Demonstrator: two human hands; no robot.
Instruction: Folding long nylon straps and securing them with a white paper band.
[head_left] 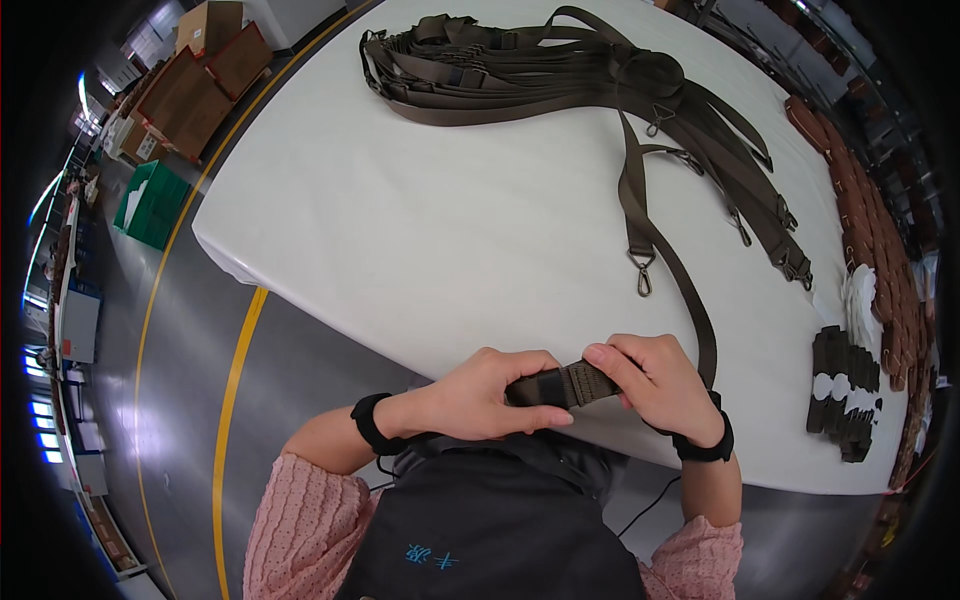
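Between my hands, near the front edge of the table, is a dark olive webbing strap (592, 383) with a thick stitched section and a black band around it. My left hand (480, 393) grips its left end, thumb below and fingers above. My right hand (662, 388) pinches the stitched part under the thumb. A length of webbing (688, 290) curves from beside my right hand up the table toward a metal snap hook (643, 275). Farther back lies a large bundle of similar straps (500, 75) with buckles, and more snap hooks hang off its right side.
The straps lie on a white-covered table (420, 220). At its right are banded dark strap pieces (845, 390) and a long row of brown bundles (865, 215). On the floor at left stand a green bin (155, 210) and cardboard boxes (187, 105).
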